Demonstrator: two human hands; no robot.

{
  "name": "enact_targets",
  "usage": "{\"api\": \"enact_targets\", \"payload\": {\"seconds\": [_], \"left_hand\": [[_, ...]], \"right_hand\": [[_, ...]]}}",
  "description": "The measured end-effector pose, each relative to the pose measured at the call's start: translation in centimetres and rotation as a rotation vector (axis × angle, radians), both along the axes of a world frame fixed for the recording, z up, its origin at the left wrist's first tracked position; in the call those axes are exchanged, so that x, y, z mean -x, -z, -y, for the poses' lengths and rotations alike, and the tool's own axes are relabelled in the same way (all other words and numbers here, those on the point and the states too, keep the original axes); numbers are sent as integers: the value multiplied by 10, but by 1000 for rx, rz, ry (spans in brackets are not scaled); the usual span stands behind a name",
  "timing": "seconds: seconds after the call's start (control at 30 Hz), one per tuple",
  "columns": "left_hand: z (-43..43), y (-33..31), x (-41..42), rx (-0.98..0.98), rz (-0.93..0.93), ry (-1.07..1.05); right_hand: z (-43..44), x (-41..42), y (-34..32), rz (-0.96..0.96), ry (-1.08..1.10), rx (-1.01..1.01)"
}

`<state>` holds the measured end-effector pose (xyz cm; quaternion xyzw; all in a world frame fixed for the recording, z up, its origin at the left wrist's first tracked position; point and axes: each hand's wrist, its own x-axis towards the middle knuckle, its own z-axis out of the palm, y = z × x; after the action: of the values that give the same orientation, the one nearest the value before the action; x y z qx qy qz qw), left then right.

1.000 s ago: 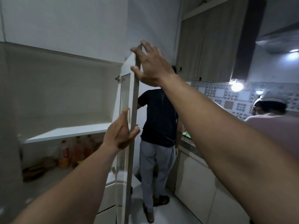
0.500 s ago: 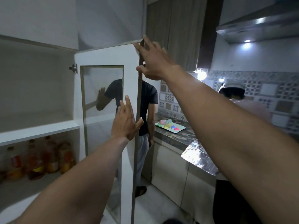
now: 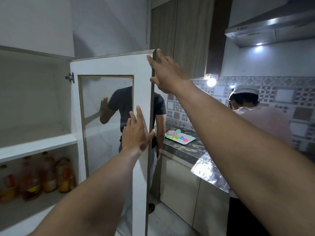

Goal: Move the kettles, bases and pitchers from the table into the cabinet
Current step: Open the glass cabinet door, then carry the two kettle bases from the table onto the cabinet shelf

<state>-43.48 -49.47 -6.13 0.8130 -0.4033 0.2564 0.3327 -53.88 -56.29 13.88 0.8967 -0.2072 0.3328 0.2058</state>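
Note:
The white cabinet (image 3: 35,92) stands open on the left. Its door (image 3: 109,67), which has a glass panel, is swung out toward me. My left hand (image 3: 136,133) presses flat on the door's inner face near the free edge, fingers straight and thumb at the edge. Higher up, my right hand (image 3: 167,74) holds the same edge near the top corner, with fingertips over it. The upper shelf (image 3: 37,145) is bare. No kettle, base or pitcher is in view.
Several oil bottles (image 3: 49,178) stand on the lower shelf. A person in a dark shirt (image 3: 159,106) stands just behind the door. Another person (image 3: 265,120) bends at the counter (image 3: 179,150) on the right. A tray of coloured cups (image 3: 187,140) lies on it.
The door has swung wider, from nearly edge-on to showing its inner face. My left hand went from gripping the edge to lying flat on the door. My view turned right.

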Motion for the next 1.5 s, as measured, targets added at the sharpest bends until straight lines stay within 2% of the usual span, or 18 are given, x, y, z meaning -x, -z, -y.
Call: {"api": "enact_targets", "payload": {"seconds": [0.57, 0.77, 0.87, 1.1, 1.5], "left_hand": [[48, -4, 4, -12, -40, -25], [22, -6, -21, -56, 52, -60], [-7, -11, -44, -58, 91, -113], [-111, -11, -98, -126, 68, -277], [-367, 16, -186, -213, -28, -724]], "right_hand": [[42, -1, 16, -9, 33, -55], [24, -22, 25, 106, -55, 68], [4, -42, 35, 101, -135, 67], [-60, -107, 68, -7, -303, -98], [-259, -256, 127, -162, -674, -304]]}}
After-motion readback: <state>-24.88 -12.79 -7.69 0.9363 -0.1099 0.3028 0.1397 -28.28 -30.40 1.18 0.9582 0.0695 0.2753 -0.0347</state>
